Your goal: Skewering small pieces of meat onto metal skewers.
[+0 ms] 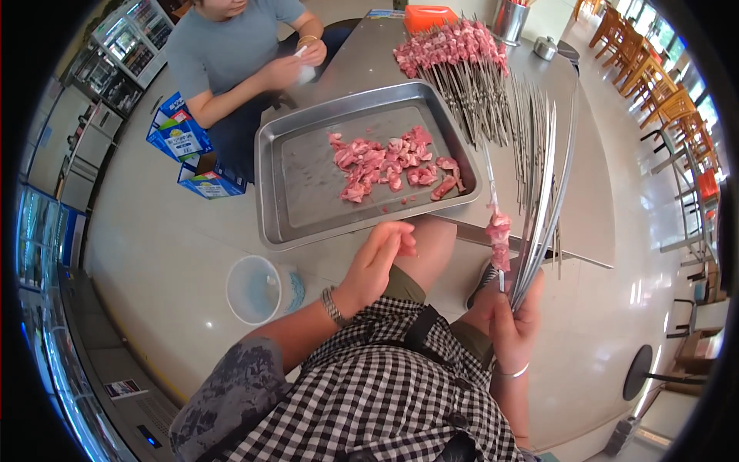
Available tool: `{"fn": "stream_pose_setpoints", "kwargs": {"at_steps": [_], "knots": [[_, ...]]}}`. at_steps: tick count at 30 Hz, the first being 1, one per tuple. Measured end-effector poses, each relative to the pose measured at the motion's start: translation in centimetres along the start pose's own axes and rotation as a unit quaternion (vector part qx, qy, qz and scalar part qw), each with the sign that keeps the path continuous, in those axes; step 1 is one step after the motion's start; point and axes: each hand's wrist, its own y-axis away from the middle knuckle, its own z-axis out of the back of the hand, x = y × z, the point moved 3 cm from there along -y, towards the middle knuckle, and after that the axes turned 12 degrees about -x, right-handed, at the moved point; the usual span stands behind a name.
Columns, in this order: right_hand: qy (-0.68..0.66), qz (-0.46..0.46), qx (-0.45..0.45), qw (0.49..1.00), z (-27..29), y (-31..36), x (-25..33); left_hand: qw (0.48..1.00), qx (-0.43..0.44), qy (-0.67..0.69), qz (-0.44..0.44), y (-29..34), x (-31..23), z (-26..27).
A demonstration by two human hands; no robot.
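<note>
My right hand is wrapped round a bunch of flat metal skewers, which fan upward from the fist. One skewer in that hand carries pieces of raw meat threaded near its lower end, just above my fingers. My left hand is raised below the tray's near edge, its fingers curled in toward the thumb; whatever they may hold is hidden. Loose chunks of raw meat lie in the large metal tray, heaped toward its middle and right side.
On the steel table, a pile of loaded meat skewers lies beyond the tray. Behind it stand an orange container, a metal canister and a lidded pot. A person sits across at left. Below are a bucket and blue boxes.
</note>
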Motion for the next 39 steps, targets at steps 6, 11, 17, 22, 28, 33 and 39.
{"fn": "stream_pose_setpoints", "kwargs": {"at_steps": [6, 11, 17, 22, 28, 33, 39], "knots": [[-0.009, -0.054, -0.052, 0.997, 1.4, 1.3, -1.7, 0.993, -0.028, -0.017, -0.116, 2.0, 3.2, 0.7], [0.059, -0.081, -0.071, 0.992, 2.8, 2.0, -3.3, 0.984, -0.023, -0.026, -0.176, 1.6, 6.6, 0.1], [0.087, -0.091, -0.067, 0.990, 1.5, 1.8, -3.8, 0.955, -0.014, -0.131, -0.265, 1.3, 8.6, 0.1], [0.089, -0.081, -0.071, 0.990, 1.6, 1.7, -4.1, 0.872, 0.188, -0.311, -0.329, 4.5, 9.7, -1.7], [0.064, -0.038, -0.105, 0.992, 2.5, 1.4, -3.1, 0.935, 0.153, -0.087, -0.307, 4.0, 3.6, -1.9], [-0.010, -0.065, -0.018, 0.998, 0.3, 0.5, -3.2, 0.983, 0.016, -0.077, -0.166, -0.1, -1.3, -2.4], [-0.010, -0.136, 0.065, 0.988, -3.3, -0.1, -2.0, 0.930, 0.008, 0.354, 0.100, -5.2, -4.8, -6.4]]}}
